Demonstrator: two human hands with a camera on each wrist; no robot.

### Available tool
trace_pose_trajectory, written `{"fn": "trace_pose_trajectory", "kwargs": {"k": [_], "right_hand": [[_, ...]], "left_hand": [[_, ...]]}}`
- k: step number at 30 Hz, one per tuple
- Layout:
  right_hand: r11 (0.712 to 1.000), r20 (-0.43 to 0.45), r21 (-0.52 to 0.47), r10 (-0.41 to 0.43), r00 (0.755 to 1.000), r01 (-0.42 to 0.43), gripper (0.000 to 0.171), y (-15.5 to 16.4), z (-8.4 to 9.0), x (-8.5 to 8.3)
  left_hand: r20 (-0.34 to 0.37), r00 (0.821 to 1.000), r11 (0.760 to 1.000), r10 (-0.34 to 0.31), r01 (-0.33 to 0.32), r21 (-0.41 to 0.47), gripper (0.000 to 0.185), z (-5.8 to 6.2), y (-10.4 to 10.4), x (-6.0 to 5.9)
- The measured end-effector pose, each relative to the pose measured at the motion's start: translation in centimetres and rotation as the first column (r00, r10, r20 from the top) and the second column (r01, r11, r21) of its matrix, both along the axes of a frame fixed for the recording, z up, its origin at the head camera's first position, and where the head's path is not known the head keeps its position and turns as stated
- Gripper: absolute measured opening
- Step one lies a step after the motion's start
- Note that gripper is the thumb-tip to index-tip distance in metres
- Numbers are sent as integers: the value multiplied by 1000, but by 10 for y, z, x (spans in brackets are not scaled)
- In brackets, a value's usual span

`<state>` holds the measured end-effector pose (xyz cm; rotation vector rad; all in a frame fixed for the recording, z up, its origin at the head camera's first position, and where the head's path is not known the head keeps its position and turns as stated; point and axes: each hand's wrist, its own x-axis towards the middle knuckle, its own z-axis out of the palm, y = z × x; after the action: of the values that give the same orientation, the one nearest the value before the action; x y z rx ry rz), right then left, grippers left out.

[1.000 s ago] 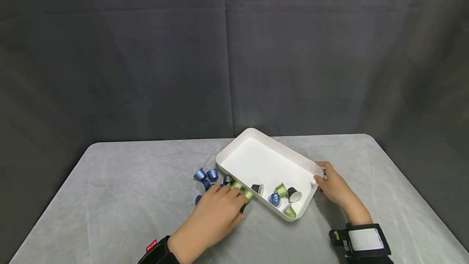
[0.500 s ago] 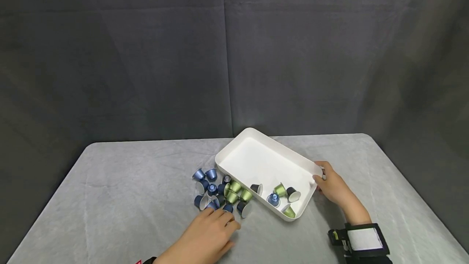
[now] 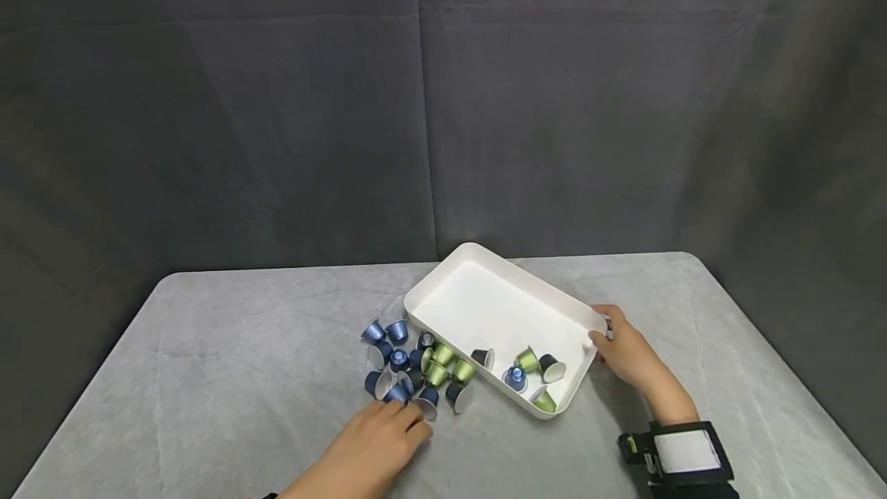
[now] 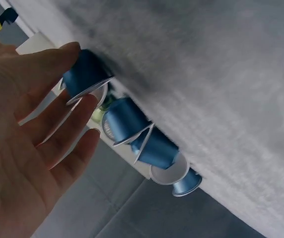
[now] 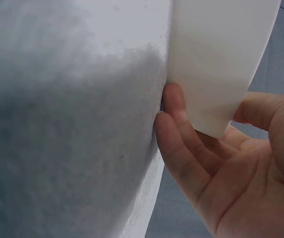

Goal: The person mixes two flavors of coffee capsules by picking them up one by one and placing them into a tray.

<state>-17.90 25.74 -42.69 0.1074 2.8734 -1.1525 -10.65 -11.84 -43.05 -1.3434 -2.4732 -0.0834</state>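
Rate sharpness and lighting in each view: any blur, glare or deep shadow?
Head view: evenly lit, sharp, capsules distinct, no glare. Left wrist view: blue capsule crisp, cloth soft, left hand very near. Right wrist view: tray wall washed pale, cloth smeared, right hand shaded.

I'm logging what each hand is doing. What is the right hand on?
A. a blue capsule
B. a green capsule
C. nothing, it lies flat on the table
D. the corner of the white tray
D: the right hand grips the near right corner of the white tray, with its fingers under the wall in the right wrist view.
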Motion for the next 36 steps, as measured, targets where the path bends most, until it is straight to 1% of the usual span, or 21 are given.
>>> {"fn": "trace_pose_trajectory", "kwargs": {"k": [6,14,20,27,30,33,36], "right_hand": [[1000,-4,-2,3,1000,-3,48,0,0,0],[1000,-4,2,6,1000,-6,48,0,0,1],[1000,-2,5,2,1000,-2,48,0,0,1],[1000,-1,5,5,1000,-5,48,0,0,1],[1000,-3,5,7,1000,-7,48,0,0,0],[1000,-6,4,8,1000,-8,48,0,0,1],[1000,-10,4,10,1000,-10,48,1,0,1]], "left_hand": [[-65,998,1000,-19,19,-5,19,-8,-2,-1],[-104,994,1000,-28,29,2,17,-10,-1,-1],[-82,996,999,-37,39,22,18,-7,1,-1],[-38,998,997,-53,55,58,20,-1,5,-2],[-29,998,995,-62,64,73,21,2,10,-3],[-14,997,995,-72,73,69,22,7,16,-4],[-13,997,994,-77,78,71,23,12,24,-5]]}}
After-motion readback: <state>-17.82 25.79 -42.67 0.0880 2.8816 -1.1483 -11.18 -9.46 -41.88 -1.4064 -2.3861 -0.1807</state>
